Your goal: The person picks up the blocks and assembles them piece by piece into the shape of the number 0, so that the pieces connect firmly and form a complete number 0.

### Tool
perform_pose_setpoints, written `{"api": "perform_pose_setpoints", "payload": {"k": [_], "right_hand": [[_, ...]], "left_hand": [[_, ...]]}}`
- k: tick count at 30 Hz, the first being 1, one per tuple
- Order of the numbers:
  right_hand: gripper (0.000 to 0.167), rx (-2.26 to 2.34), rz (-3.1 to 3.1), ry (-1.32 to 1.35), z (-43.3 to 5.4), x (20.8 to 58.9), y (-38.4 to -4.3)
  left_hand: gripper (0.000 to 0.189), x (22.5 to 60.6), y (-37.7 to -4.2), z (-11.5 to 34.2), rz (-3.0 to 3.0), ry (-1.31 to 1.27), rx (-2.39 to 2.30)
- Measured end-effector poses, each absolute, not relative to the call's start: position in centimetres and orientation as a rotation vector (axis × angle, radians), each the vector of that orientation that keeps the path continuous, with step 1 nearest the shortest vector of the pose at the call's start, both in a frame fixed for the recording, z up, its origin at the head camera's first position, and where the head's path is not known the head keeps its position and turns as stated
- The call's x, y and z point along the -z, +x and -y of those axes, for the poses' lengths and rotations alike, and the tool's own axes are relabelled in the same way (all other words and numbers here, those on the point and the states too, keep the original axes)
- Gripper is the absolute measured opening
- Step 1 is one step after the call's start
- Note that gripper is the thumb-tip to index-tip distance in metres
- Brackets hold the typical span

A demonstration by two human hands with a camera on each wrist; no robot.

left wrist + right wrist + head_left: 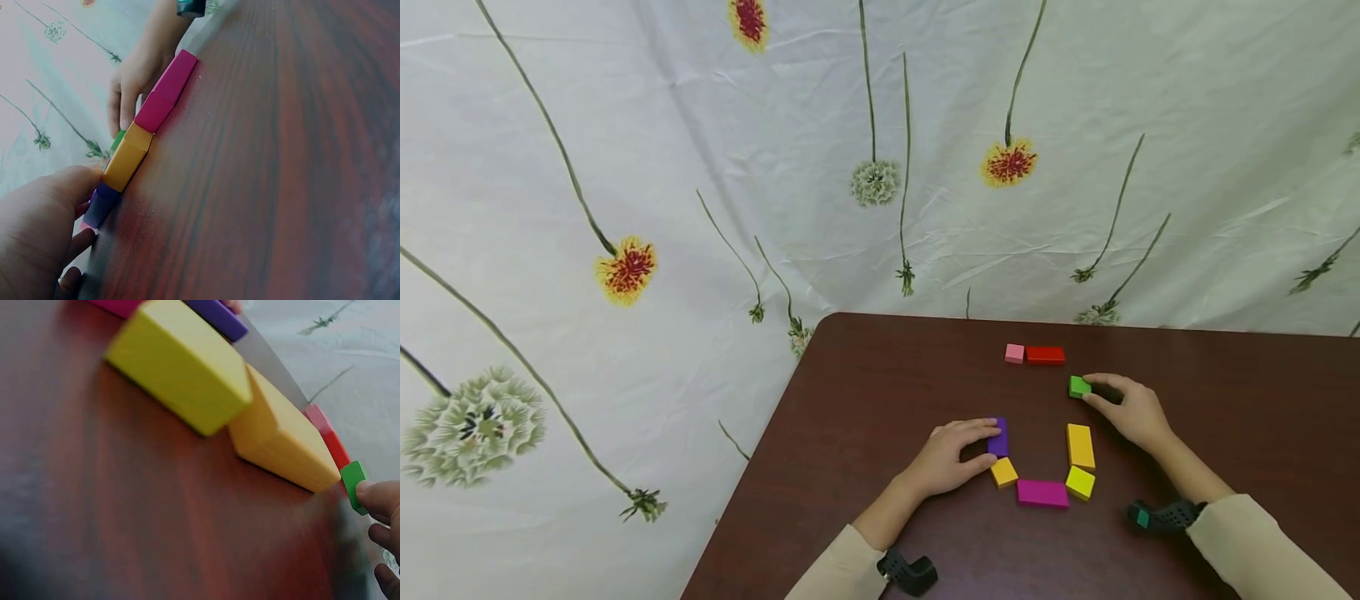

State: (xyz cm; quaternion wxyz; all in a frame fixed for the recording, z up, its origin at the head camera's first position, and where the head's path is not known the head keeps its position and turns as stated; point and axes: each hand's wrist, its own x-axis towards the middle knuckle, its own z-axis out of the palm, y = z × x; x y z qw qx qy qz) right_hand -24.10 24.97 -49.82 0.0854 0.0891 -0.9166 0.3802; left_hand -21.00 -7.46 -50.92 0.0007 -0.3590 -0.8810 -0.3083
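Note:
Coloured wooden blocks lie on a dark brown table (865, 383). My left hand (958, 454) pinches a purple block (998, 437) between fingers and thumb; a small orange block (1003, 472) lies just below it. A magenta block (1042, 493), a yellow-green block (1080, 482) and a long orange block (1080, 446) continue the U shape. My right hand (1112, 398) pinches a small green block (1078, 387) beyond the long orange one. In the right wrist view the green block (354, 484) sits at my fingertips (375, 497). The left wrist view shows the purple block (100, 205) by my thumb.
A pink block (1014, 353) and a red block (1045, 355) lie side by side farther back. A flower-print white cloth (700, 167) hangs behind and to the left of the table. The table's left edge runs diagonally near my left forearm.

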Motion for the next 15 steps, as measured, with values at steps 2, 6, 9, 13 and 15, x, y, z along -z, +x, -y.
{"api": "perform_pose_setpoints", "payload": {"k": [2, 6, 9, 13, 15], "right_hand": [[0.038, -1.13, 2.73, 0.282, -24.92, 49.83, -23.72], [0.037, -1.132, 2.734, 0.312, -24.82, 49.74, -23.2], [0.036, -1.145, 2.751, 0.343, -24.72, 49.5, -22.99], [0.036, -1.177, 2.779, 0.4, -24.59, 49.36, -22.96], [0.035, -1.196, 2.787, 0.434, -24.59, 49.29, -23.06]], "left_hand": [[0.044, 50.88, -20.99, 7.43, 2.769, -1.125, 0.971], [0.044, 50.94, -20.95, 7.43, 2.769, -1.124, 0.969], [0.044, 50.97, -20.99, 7.42, 2.769, -1.124, 0.962], [0.044, 51.1, -21.03, 7.43, 2.766, -1.123, 0.966], [0.044, 51.14, -21.07, 7.42, 2.765, -1.12, 0.971]]}}
